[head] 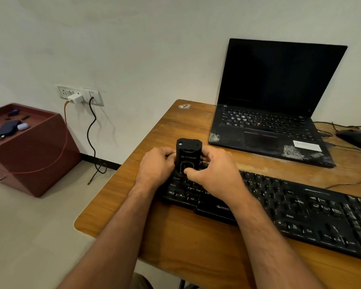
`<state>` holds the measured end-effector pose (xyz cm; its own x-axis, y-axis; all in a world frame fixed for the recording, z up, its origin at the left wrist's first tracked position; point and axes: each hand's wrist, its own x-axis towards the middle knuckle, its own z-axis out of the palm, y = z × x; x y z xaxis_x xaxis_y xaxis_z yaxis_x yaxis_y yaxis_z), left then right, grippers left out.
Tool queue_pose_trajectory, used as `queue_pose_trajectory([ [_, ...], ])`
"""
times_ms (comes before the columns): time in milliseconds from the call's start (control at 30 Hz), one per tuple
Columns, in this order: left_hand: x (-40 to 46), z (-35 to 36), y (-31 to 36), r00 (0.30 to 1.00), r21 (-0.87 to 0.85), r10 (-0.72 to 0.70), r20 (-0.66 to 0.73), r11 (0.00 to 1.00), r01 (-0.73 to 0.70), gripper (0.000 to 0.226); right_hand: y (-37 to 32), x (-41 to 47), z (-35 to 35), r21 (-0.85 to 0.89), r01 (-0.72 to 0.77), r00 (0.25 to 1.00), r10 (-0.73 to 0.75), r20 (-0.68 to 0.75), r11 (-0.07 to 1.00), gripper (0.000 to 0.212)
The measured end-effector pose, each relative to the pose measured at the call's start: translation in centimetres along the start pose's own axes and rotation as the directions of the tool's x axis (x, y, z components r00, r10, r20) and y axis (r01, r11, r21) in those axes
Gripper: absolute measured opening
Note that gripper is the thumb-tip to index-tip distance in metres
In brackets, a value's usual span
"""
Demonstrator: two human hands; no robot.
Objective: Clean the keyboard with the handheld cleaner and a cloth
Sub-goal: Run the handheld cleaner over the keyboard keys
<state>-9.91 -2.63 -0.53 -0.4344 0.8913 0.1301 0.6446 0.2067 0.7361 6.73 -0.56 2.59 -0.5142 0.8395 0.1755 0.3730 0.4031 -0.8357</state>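
A black handheld cleaner (188, 152) stands upright on the left end of a black keyboard (290, 207), which lies across the wooden table (196, 243). My left hand (156, 166) grips the cleaner's left side. My right hand (213, 170) grips its right side, with the thumb lying across the cleaner's front near the bottom. The cleaner's lower end is hidden behind my hands. No cloth is in view.
An open black laptop (277, 105) with dusty palm rests sits behind the keyboard. A black mouse (355, 138) and cables lie at the right edge. Left of the table stand a maroon cabinet (31, 151) with small items and a wall socket (79, 94) with hanging cables.
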Motion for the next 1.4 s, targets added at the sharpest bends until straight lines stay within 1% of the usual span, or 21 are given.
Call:
queue_pose_trajectory([
  [100,-0.3,-0.3,0.3,1.0,0.032,-0.02,0.007,0.999,0.02,0.046,-0.2,-0.7,0.1,0.019,0.042,0.985,-0.045,0.164,0.999,0.039],
  [133,-0.3,-0.4,0.3,1.0,0.032,-0.021,0.005,0.999,0.02,0.047,-0.3,-0.8,0.3,0.004,0.05,0.983,-0.05,0.174,0.999,0.038],
  [200,-0.3,-0.4,0.5,0.999,0.024,-0.037,-0.006,0.999,0.037,0.046,-0.2,-0.6,0.5,-0.007,0.042,0.993,-0.041,0.11,0.999,0.037],
  [267,-0.3,-0.3,0.4,0.999,0.007,-0.036,0.001,0.999,0.036,0.041,-0.2,-0.5,0.3,0.048,0.033,0.996,-0.037,0.086,0.998,0.038],
  [367,0.0,0.0,-0.3,0.998,-0.091,-0.039,0.057,0.995,0.044,0.022,-0.6,-1.1,0.2,0.104,0.05,0.975,-0.071,0.212,0.993,0.04],
  [467,0.2,0.2,-0.8,0.993,-0.173,-0.085,0.086,0.98,0.099,0.024,-0.4,-1.2,0.3,0.122,0.048,0.96,-0.079,0.267,0.991,0.038],
  [533,0.1,0.2,-0.7,0.99,-0.188,-0.108,0.09,0.974,0.123,0.027,-0.2,-1.0,0.1,0.121,0.031,0.958,-0.064,0.28,0.992,0.04],
  [600,0.0,0.1,-0.3,0.995,-0.13,-0.07,0.069,0.988,0.079,0.029,0.0,-0.9,-0.1,0.093,0.045,0.965,-0.067,0.253,0.995,0.04],
  [667,-0.2,-0.1,0.2,0.998,-0.061,-0.049,0.027,0.997,0.05,0.038,0.1,-0.8,-0.4,0.078,0.046,0.98,-0.06,0.189,0.996,0.04],
  [700,-0.2,0.0,0.2,0.999,-0.046,-0.045,0.015,0.998,0.046,0.041,0.1,-0.8,-0.5,0.086,0.044,0.982,-0.059,0.179,0.995,0.04],
  [767,-0.1,0.1,0.0,0.999,-0.03,-0.017,0.03,0.999,0.018,0.039,0.1,-1.0,-0.7,0.104,0.046,0.972,-0.069,0.225,0.993,0.04],
  [833,-0.1,0.0,-0.3,0.998,-0.062,-0.01,0.065,0.998,0.014,0.028,-0.1,-1.2,-0.5,0.088,0.06,0.96,-0.082,0.267,0.994,0.039],
  [867,-0.1,0.0,-0.3,0.998,-0.055,-0.012,0.063,0.998,0.015,0.027,-0.1,-1.2,-0.3,0.074,0.072,0.963,-0.089,0.255,0.995,0.038],
  [933,-0.1,-0.2,0.0,1.0,0.017,-0.007,0.027,1.0,0.006,0.039,0.1,-0.9,0.0,0.051,0.073,0.98,-0.081,0.184,0.996,0.039],
  [1000,-0.3,-0.3,0.3,1.0,0.053,-0.013,0.002,0.998,0.013,0.043,0.2,-0.8,0.1,0.044,0.069,0.987,-0.074,0.144,0.997,0.039],
  [1100,-0.3,-0.3,0.4,0.999,0.053,-0.001,0.04,0.999,-0.002,0.032,0.3,-0.9,0.0,0.064,0.066,0.976,-0.078,0.204,0.996,0.04],
  [1133,-0.3,-0.3,0.4,0.999,0.042,0.0,0.041,0.999,-0.001,0.032,0.3,-0.8,0.0,0.051,0.058,0.979,-0.067,0.192,0.997,0.04],
  [1200,-0.3,-0.1,0.4,1.0,-0.003,-0.002,0.021,1.0,0.002,0.033,0.4,-0.2,-0.1,0.027,0.024,0.995,-0.026,0.092,0.999,0.043],
  [1267,-0.3,0.0,0.4,1.0,-0.02,-0.004,0.02,1.0,0.004,0.031,0.4,0.2,-0.2,0.073,-0.005,1.0,0.003,0.03,0.997,0.046],
  [1333,-0.2,0.1,0.1,1.0,-0.026,-0.007,0.016,1.0,0.008,0.031,0.5,0.2,-0.2,0.128,-0.021,0.999,0.015,0.047,0.992,0.048],
  [1400,-0.1,0.1,-0.1,1.0,-0.027,-0.012,0.012,1.0,0.013,0.032,0.5,-0.1,0.0,0.142,-0.017,0.997,0.006,0.077,0.99,0.048],
])
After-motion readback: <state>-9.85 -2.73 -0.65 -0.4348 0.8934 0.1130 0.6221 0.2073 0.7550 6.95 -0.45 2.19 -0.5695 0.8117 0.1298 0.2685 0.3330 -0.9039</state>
